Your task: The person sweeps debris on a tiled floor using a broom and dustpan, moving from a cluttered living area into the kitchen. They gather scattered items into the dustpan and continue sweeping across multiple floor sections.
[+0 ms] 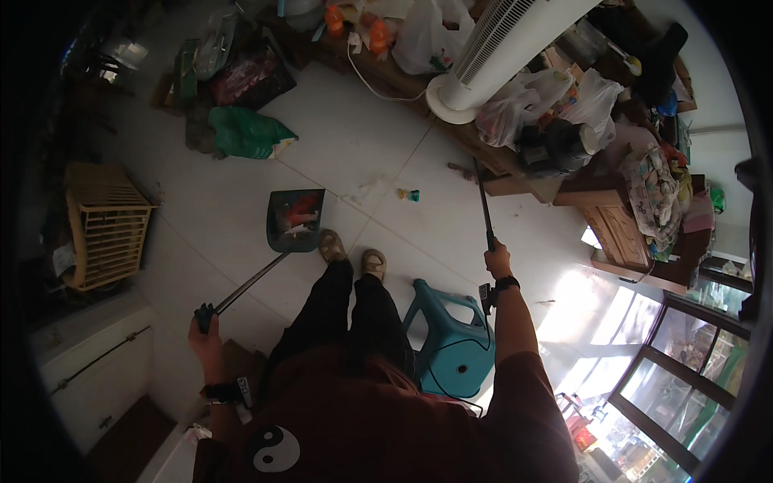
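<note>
My left hand is closed round the handle end of a long-handled dustpan. The dark pan rests on the floor ahead of my left foot, with red and pale litter in it. My right hand grips the dark handle of a broom, which slants away to the edge of the low wooden furniture. The broom's head is not clearly visible; a purplish-brown patch lies beside its far end, and I cannot tell whether it is bristles or litter. A small green and yellow wrapper lies on the tiles between the two tools.
A teal plastic stool stands beside my right leg. Ahead is a white tower fan near wooden furniture loaded with bags. A green bag lies on the floor far left, and a slatted wooden crate stands at the left.
</note>
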Demonstrator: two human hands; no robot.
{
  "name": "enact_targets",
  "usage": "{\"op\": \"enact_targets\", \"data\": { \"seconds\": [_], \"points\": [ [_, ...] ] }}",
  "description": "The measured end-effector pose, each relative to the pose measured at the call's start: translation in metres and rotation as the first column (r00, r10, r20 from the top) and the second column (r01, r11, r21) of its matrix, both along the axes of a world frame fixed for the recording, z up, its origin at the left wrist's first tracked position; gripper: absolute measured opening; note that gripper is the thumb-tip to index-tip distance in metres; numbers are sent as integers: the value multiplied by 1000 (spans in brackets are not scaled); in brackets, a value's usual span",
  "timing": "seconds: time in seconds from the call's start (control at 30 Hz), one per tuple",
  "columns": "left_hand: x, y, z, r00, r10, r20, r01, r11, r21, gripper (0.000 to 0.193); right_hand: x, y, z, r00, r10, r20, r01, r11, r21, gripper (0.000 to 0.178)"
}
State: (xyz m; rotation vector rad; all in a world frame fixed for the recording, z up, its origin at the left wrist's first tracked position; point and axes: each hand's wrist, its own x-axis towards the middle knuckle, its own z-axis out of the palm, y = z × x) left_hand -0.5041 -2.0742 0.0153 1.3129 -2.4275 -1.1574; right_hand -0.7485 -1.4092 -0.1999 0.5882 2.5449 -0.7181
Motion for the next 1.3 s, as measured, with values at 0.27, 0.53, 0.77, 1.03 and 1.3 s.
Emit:
{"op": "enact_targets", "data": {
  "seconds": [0.27,0.53,0.77,1.03,1.3],
  "points": [
    [-9,-2,-4,989,-134,-63,129,988,-86,27,173,-49,14,969,-99,227,105,994,-12,65],
    [-34,-9,-3,971,-233,45,237,963,-129,32,271,-27,116,931,-244,270,284,952,-117,67],
    [-57,-17,-8,980,-199,28,201,978,-65,28,269,0,185,764,-562,317,634,745,-207,69],
    [-65,4,-8,995,-81,-52,84,995,61,27,244,-35,260,462,-670,582,857,167,-488,66],
    [-75,8,-8,987,-160,12,160,987,16,27,266,-66,222,385,-597,704,888,34,-458,61]
  ]
}}
